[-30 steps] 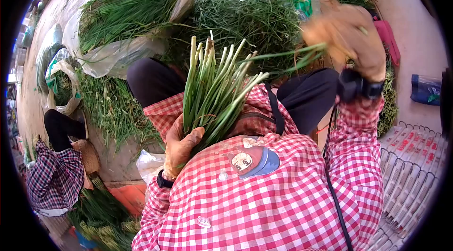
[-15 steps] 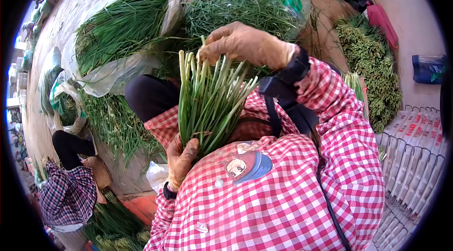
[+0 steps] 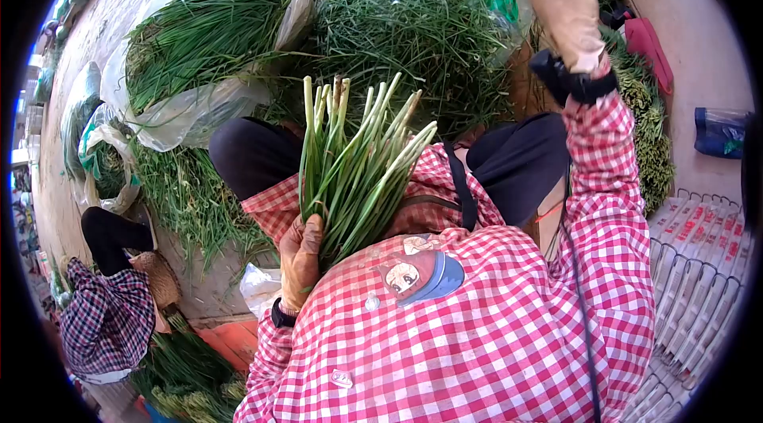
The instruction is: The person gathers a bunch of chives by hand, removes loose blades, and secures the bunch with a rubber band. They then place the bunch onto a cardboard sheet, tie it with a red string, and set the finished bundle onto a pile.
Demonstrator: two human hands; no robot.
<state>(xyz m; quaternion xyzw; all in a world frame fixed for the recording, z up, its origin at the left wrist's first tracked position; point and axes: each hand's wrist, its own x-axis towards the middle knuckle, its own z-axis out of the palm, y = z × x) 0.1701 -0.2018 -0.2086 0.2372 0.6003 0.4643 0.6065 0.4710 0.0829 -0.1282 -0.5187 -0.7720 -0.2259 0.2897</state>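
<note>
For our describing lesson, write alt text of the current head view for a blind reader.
A left hand holds a bunch of green stalks in front of a red-and-white checked shirt; the right hand is raised at the upper right. Beyond the knees lie heaped greens and a clear plastic bag of greens. Another person is at lower left.

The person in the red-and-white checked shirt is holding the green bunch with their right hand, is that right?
Not the right hand: the head view shows the left hand holding the green bunch. The shirt is red-and-white checked, as you said.
</note>
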